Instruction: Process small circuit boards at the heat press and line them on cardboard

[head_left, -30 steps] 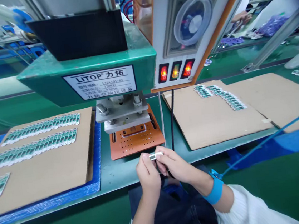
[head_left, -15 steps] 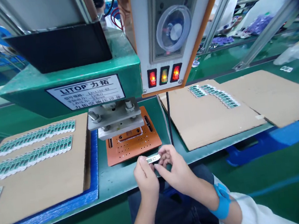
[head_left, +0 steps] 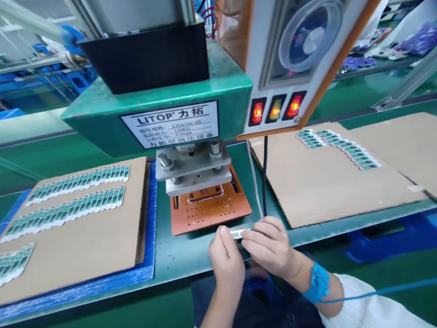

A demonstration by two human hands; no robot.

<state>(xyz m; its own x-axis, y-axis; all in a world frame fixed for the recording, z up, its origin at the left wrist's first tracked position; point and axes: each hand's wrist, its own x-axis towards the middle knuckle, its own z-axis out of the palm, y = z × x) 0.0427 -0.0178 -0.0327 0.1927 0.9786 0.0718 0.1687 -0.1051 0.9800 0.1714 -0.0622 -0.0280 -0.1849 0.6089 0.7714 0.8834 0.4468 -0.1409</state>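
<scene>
A small white strip-shaped piece [head_left: 236, 233], with a greyish window and a dark mark, is held just in front of the press. My left hand [head_left: 226, 258] pinches its left end between thumb and forefinger. My right hand [head_left: 271, 246] is closed at its right end, the fingertips pressed over it and covering part of it. Behind my hands lies the orange perforated base plate [head_left: 210, 215], under the metal press head [head_left: 198, 179] of the green LITOP press [head_left: 164, 99]. A blue band [head_left: 318, 283] circles my right wrist.
Left, a cardboard sheet [head_left: 94, 246] bears rows of overlapping green-and-white pieces [head_left: 66, 209]. Another cardboard sheet [head_left: 324, 189] on the right carries a shorter group [head_left: 353, 151]. A control box [head_left: 272, 81] with lit switches overhangs the bench; a black cable [head_left: 266, 179] runs down below it.
My view has turned left, so the press and boards appear farther right. My right fingers have moved from loosely curled beside the strip-shaped piece to pressing over its right end.
</scene>
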